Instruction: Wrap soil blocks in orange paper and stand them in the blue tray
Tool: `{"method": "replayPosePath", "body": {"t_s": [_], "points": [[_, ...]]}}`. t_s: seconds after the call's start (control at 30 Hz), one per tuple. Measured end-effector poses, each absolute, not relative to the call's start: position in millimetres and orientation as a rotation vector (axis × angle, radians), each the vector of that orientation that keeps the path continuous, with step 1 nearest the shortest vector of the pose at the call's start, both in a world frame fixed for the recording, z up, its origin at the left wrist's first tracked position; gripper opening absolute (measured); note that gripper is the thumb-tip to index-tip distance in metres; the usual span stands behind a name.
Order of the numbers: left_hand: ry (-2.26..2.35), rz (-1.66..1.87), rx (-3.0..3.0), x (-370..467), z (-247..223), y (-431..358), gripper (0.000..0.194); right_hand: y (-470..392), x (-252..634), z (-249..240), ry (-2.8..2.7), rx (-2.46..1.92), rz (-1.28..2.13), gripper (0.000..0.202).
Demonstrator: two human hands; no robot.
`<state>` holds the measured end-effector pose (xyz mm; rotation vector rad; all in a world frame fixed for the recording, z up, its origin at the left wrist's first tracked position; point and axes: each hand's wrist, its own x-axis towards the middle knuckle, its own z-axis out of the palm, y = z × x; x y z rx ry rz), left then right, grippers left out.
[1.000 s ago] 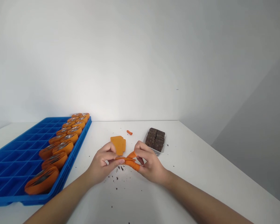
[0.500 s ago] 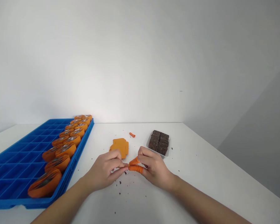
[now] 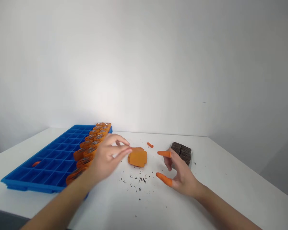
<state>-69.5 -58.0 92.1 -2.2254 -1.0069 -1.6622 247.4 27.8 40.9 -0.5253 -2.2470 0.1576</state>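
My left hand (image 3: pixel 108 156) is at the left edge of a stack of flat orange pieces (image 3: pixel 138 158), thumb and fingertips pinched together; whatever is between them is too small to tell. My right hand (image 3: pixel 183 175) is right of the stack, thumb and forefinger spread and holding nothing. Orange finger covers sit on that thumb and forefinger. Just beyond it, a clear tray holds dark brown ridged blocks (image 3: pixel 186 154), partly hidden by the hand. A loose orange finger cover (image 3: pixel 150 145) lies behind the stack.
On the left stands a blue compartment tray (image 3: pixel 44 167), its right side lined with folded orange pouches (image 3: pixel 86 143) with silvery contents. One small orange item (image 3: pixel 36 163) lies in a left compartment. Dark crumbs (image 3: pixel 139 189) are scattered before the stack. A pale wall rises behind the table.
The view has swung left. My hands have parted; my right hand has opened, its covered fingers now smooth and straight. My left hand has come to the edge of the orange stack.
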Motion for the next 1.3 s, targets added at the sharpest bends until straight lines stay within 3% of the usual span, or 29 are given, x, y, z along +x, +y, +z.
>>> {"method": "replayPosePath", "body": {"t_s": [0.17, 0.4, 0.73, 1.13, 1.3], "points": [[-1.558, -1.834, -1.813, -179, 130, -86, 0.019, 28, 246, 43, -2.206, -0.552, 0.219, 0.056], [-2.238, -1.801, -1.449, -289, 86, -86, 0.059, 34, 240, 38, -2.222, -0.548, 0.244, 0.049], [-2.077, -1.900, -1.553, -305, 18, -64, 0.052, 38, 239, 34, -2.170, -0.550, 0.243, 0.035], [-2.042, -1.663, -1.870, -297, 8, -58, 0.039, 39, 236, 32, -2.208, -0.569, 0.258, 0.032], [-2.056, -1.666, -1.912, -292, 10, -51, 0.044, 36, 234, 35, -2.225, -0.588, 0.252, 0.031]]}}
